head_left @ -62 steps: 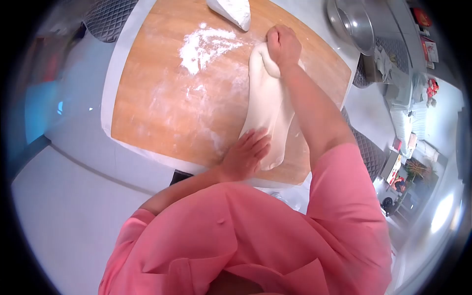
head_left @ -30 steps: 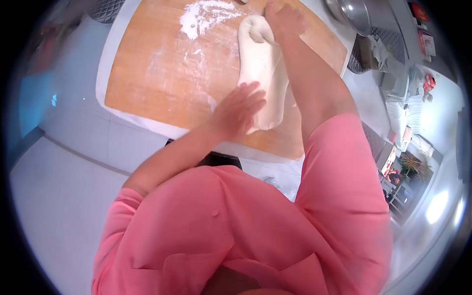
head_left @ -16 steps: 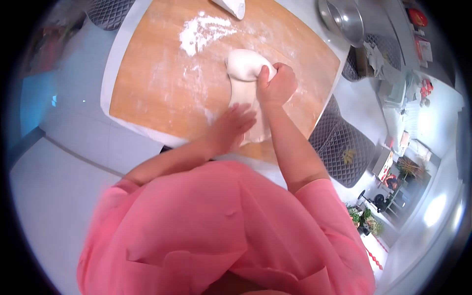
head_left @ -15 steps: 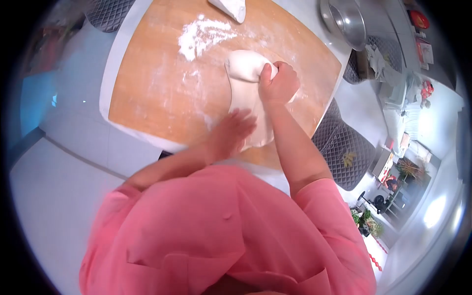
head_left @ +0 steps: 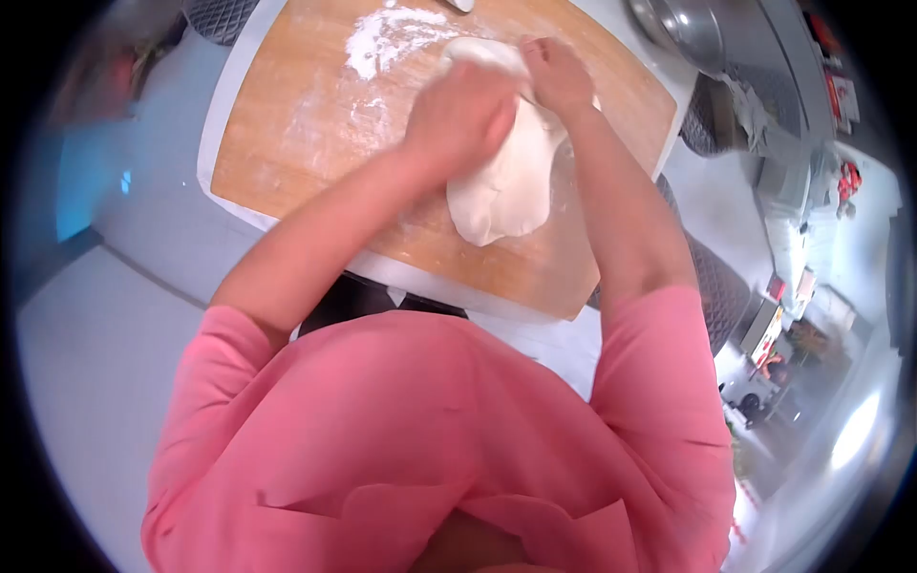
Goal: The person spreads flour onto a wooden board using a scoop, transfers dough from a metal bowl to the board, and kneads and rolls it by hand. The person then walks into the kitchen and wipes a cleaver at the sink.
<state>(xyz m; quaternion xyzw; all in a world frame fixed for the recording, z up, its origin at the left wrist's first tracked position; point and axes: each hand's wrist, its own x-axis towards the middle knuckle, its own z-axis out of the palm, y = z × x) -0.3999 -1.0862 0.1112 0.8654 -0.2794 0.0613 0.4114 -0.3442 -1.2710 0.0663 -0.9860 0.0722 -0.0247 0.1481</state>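
Observation:
A long piece of pale dough [head_left: 506, 186] lies on the floured wooden board [head_left: 277, 162], its near end rounded and its far end folded into a thick lump. My left hand [head_left: 463, 113], somewhat blurred, is closed like a fist against the dough's left side and covers part of it. At the far right edge of the dough, the curled fingers of my right hand [head_left: 559, 74] grip it. Both hands sit close together, and the dough beneath them is partly hidden.
White flour [head_left: 387, 40] is spread on the board's far left area. A metal bowl [head_left: 683, 33] stands beyond the far right corner. Quilted grey chair seats [head_left: 716, 286] flank the table, and a bag corner [head_left: 463, 4] shows at the top edge.
My left hand has moved from the dough's near end to its far part and closed. My right hand has shifted slightly away from me. The dough's near end now looks thicker and rounder.

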